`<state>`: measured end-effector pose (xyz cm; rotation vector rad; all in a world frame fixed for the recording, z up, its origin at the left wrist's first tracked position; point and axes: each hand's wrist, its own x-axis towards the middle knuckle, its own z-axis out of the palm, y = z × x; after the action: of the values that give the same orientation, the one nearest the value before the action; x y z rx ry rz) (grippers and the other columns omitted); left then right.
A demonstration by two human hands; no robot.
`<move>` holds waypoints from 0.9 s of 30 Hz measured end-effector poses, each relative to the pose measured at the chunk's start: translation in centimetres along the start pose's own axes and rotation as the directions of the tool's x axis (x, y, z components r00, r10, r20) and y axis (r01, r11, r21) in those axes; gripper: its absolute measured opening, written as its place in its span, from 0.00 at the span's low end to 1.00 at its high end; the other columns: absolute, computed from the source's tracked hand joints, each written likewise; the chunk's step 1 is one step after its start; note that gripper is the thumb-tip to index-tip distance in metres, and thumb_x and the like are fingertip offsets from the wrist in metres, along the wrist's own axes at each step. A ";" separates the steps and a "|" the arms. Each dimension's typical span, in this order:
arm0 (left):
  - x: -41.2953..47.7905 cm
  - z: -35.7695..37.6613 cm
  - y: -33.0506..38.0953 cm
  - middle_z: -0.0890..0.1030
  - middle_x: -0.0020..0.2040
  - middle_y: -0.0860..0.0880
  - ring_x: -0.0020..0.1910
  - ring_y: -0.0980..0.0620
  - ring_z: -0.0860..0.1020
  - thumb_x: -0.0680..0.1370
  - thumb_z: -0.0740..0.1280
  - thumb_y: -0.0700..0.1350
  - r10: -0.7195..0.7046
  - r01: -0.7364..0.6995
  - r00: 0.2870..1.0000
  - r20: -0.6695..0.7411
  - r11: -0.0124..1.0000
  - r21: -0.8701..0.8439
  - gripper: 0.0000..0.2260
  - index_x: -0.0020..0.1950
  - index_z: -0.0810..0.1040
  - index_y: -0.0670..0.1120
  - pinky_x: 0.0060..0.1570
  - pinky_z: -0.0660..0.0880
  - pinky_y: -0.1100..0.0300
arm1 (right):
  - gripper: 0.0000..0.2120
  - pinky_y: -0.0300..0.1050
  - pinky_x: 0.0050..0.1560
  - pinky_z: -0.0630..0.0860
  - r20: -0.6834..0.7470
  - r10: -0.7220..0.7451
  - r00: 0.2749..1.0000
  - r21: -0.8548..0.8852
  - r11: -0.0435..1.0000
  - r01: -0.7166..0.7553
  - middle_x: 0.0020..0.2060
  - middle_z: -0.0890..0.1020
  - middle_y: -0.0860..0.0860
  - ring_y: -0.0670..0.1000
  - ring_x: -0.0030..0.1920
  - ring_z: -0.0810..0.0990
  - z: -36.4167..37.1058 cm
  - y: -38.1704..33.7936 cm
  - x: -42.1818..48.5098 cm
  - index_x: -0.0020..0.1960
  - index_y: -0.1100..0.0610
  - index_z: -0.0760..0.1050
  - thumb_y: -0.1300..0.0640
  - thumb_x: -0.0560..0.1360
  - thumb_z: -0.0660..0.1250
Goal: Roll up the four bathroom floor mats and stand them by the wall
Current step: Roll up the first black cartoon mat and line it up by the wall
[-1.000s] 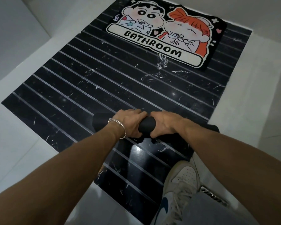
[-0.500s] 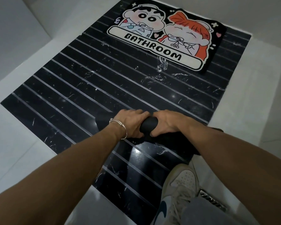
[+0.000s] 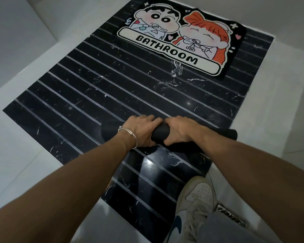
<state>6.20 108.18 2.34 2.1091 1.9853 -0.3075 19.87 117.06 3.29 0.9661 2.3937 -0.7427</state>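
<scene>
We are gripping the rolled black mat (image 3: 161,133), lying across the striped floor (image 3: 95,95), with left hand (image 3: 140,132) and right hand (image 3: 178,130) curled over its middle. It is looking soft, light and springy; holding both ends may stop unrolling.

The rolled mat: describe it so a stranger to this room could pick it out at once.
On the black striped floor panel, look toward the near end. A black mat lies rolled into a tube under the left hand and right hand. Unlike the flat cartoon mat reading BATHROOM farther off, it is rolled and plain.
</scene>
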 end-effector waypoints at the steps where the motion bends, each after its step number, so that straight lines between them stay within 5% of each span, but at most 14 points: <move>1: 0.1 -0.1 0.0 0.75 0.57 0.50 0.56 0.46 0.77 0.71 0.67 0.59 0.010 -0.010 1.000 -0.002 1.000 0.020 0.27 0.66 0.65 0.52 0.47 0.74 0.52 | 0.21 0.43 0.43 0.70 0.023 0.006 1.000 0.051 0.999 -0.007 0.45 0.76 0.51 0.54 0.43 0.75 0.0 0.0 -0.2 0.55 0.52 0.70 0.48 0.65 0.73; 4: 0.4 -0.4 -0.1 0.78 0.54 0.50 0.52 0.45 0.78 0.70 0.67 0.57 -0.055 0.056 0.997 0.046 0.998 -0.026 0.22 0.61 0.68 0.52 0.47 0.75 0.53 | 0.22 0.45 0.45 0.72 -0.026 -0.030 0.999 0.071 0.997 0.032 0.48 0.78 0.51 0.54 0.45 0.77 0.6 -0.2 -0.1 0.56 0.54 0.70 0.49 0.66 0.72; 10: 0.3 -1.2 -0.7 0.80 0.50 0.49 0.49 0.46 0.79 0.66 0.72 0.59 -0.184 0.239 0.961 0.205 0.928 -0.284 0.21 0.55 0.73 0.53 0.49 0.75 0.55 | 0.27 0.52 0.59 0.67 -0.250 -0.201 0.947 -0.306 0.944 0.120 0.56 0.76 0.52 0.56 0.57 0.75 1.0 -0.5 0.6 0.60 0.54 0.66 0.45 0.67 0.72; 14: 0.2 -1.2 -0.4 0.80 0.53 0.48 0.51 0.46 0.78 0.66 0.72 0.59 -0.166 0.222 0.967 0.192 0.919 -0.324 0.24 0.59 0.71 0.54 0.51 0.75 0.54 | 0.27 0.53 0.58 0.68 -0.179 -0.154 0.972 -0.316 0.944 0.092 0.56 0.76 0.54 0.57 0.57 0.76 0.4 -0.7 0.7 0.60 0.54 0.66 0.46 0.66 0.72; 19: 0.3 -0.8 -0.3 0.76 0.59 0.52 0.56 0.47 0.77 0.67 0.71 0.61 0.000 0.009 0.992 0.128 0.998 -0.070 0.32 0.67 0.63 0.56 0.52 0.74 0.52 | 0.27 0.45 0.48 0.74 0.034 0.010 0.999 -0.068 0.998 -0.007 0.51 0.79 0.53 0.54 0.45 0.76 -0.1 0.3 0.1 0.58 0.52 0.70 0.46 0.62 0.73; 27: 0.0 -1.3 -0.5 0.80 0.50 0.50 0.49 0.46 0.79 0.67 0.70 0.57 -0.149 0.186 0.975 0.167 0.954 -0.236 0.20 0.57 0.72 0.56 0.49 0.75 0.55 | 0.28 0.53 0.57 0.68 -0.168 -0.136 0.976 -0.273 0.958 0.087 0.55 0.76 0.52 0.56 0.56 0.76 0.9 -0.4 0.6 0.60 0.53 0.66 0.44 0.67 0.72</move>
<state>5.65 108.64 3.55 1.7188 2.0024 -0.2208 19.35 116.53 2.40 0.8252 2.6430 -0.3681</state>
